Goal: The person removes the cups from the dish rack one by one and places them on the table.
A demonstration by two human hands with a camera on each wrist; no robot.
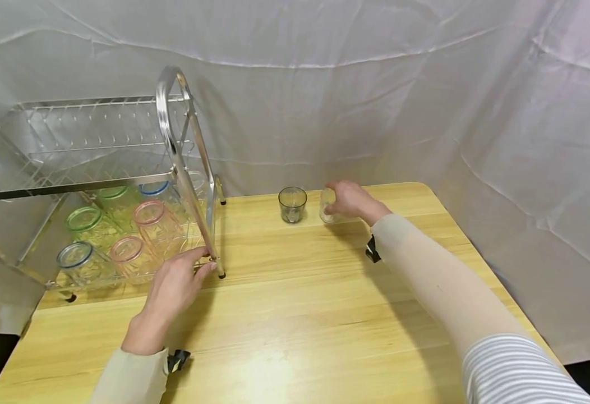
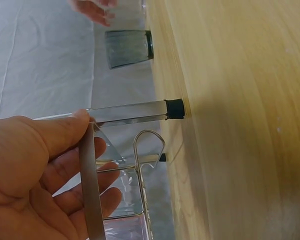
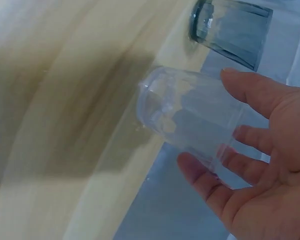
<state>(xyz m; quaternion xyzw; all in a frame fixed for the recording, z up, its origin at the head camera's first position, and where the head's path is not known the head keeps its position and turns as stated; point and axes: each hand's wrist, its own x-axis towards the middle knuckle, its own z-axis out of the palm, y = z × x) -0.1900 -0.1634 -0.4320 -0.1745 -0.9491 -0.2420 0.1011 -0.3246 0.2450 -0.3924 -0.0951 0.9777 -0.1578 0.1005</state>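
Note:
My left hand (image 1: 174, 283) grips the near right post of a metal dish rack (image 1: 196, 210), low by its foot. In the left wrist view, the thumb presses on the post and the fingers (image 2: 110, 200) curl behind a lower bar. My right hand (image 1: 350, 201) is around a clear glass (image 3: 185, 110) at the table's far side. Its thumb lies at one side of the glass and its fingers at the other, near the rim. Just left of it, a grey tinted glass (image 1: 292, 206) stands upright, apart from both hands.
Inside the rack's lower tier are several coloured glasses, among them a pink glass (image 1: 156, 224), a green glass (image 1: 90, 224) and a blue-rimmed glass (image 1: 80, 264). The upper tier is a wire shelf (image 1: 103, 148). A grey cloth (image 1: 315, 112) hangs behind the wooden table (image 1: 295, 303).

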